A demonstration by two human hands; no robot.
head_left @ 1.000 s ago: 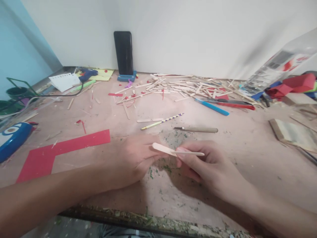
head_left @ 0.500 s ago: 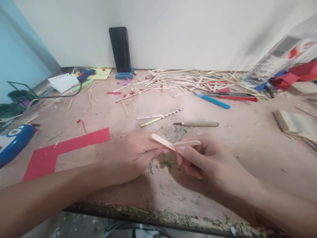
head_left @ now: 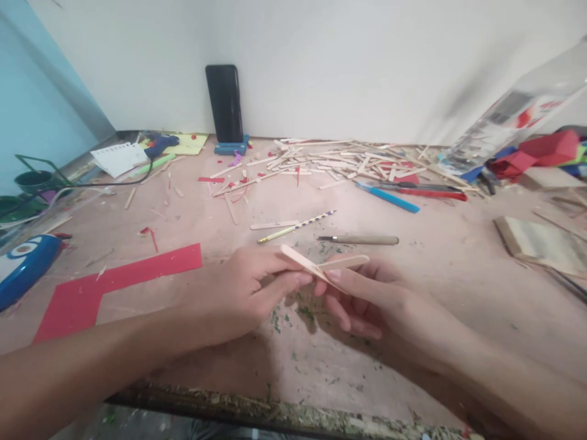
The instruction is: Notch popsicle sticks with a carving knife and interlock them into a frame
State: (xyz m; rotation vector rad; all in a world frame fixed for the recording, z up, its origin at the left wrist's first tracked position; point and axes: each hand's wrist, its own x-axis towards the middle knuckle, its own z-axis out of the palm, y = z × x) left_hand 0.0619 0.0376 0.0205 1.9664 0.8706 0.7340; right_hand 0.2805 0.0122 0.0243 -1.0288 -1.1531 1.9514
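Observation:
Two popsicle sticks (head_left: 297, 256) cross each other between my hands, just above the table. My left hand (head_left: 247, 287) is closed, its thumb and index finger pinching the sticks near the crossing from the left. From the other side, my right hand (head_left: 371, 293) grips them between thumb and fingers, the thumb lying over the joint; its lower fingers curl loosely underneath. A carving knife with a wooden handle (head_left: 367, 240) lies just beyond my right hand. Behind my hands rest a patterned pencil (head_left: 298, 227) and a single loose stick (head_left: 266, 225).
A pile of popsicle sticks (head_left: 330, 160) spreads along the wall, near a blue cutter (head_left: 389, 198). A phone (head_left: 224, 104) stands upright in a blue holder. Red paper (head_left: 132, 269) lies at left, a wooden block (head_left: 541, 241) and a plastic bottle (head_left: 509, 116) at right.
The view has tilted slightly, so the table items sit a little lower. My right hand's lower fingers have opened out somewhat. Both hands still hold the crossed sticks.

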